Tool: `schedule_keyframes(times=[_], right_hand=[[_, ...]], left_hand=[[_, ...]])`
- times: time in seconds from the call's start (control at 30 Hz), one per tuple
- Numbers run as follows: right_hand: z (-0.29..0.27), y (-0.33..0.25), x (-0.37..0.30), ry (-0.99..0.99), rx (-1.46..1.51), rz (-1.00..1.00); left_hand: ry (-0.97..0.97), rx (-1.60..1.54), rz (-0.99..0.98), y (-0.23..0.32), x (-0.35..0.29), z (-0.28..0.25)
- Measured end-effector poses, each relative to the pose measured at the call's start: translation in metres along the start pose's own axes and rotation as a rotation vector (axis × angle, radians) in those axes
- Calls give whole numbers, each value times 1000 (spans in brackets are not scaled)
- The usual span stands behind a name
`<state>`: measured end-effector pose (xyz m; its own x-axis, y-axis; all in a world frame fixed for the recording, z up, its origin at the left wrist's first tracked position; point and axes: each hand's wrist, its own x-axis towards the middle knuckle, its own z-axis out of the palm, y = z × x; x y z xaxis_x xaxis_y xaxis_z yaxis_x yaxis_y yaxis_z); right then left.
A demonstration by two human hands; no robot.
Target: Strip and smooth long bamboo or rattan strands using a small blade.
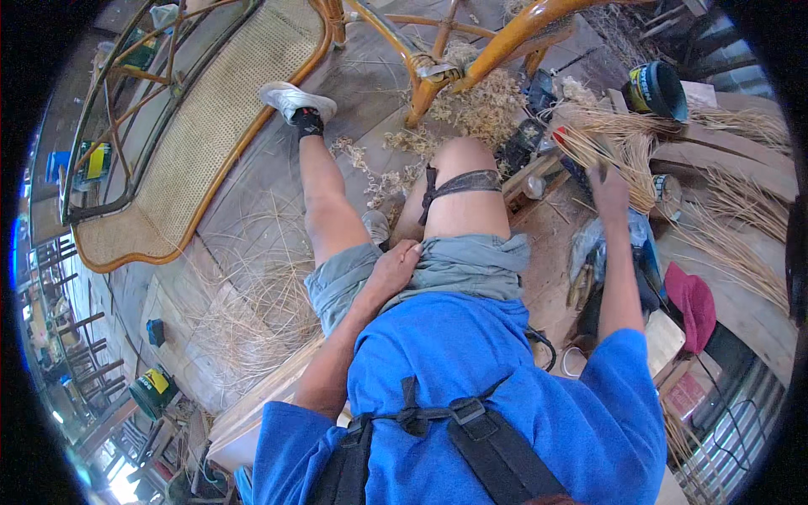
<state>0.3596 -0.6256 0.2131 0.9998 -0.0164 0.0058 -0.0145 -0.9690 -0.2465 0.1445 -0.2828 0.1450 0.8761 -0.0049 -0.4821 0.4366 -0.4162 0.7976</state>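
My left hand (396, 268) rests on the lap of my grey-green shorts (471, 263), its fingers curled together. Whatever it may hold is hidden. Out to the right, my right hand (608, 192) reaches to a bundle of thin tan rattan strips (627, 139). Motion smears its fingers, so I cannot tell whether they grip any strips. A black strap (463, 187) is tied around my right thigh, just above the knee.
A caned rattan panel (227, 109) with a bent-pole frame lies at the left. Varnished rattan furniture legs (425, 84) stand ahead among curly shavings (484, 109). Loose strips (252, 311) litter the floor. A dark paint bucket (665, 91) and a maroon cap (690, 305) are at the right.
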Motion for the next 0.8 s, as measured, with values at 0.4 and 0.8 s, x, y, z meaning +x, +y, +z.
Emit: schedule_keyframes(times=[0.4,0.8], right_hand=[[9,35,78,-169,-378,-64],[8,83,66,52,-350,-284]], left_hand=[[51,-173,-88,-4,4,-3],[28,-171,-108,0,12,-3]])
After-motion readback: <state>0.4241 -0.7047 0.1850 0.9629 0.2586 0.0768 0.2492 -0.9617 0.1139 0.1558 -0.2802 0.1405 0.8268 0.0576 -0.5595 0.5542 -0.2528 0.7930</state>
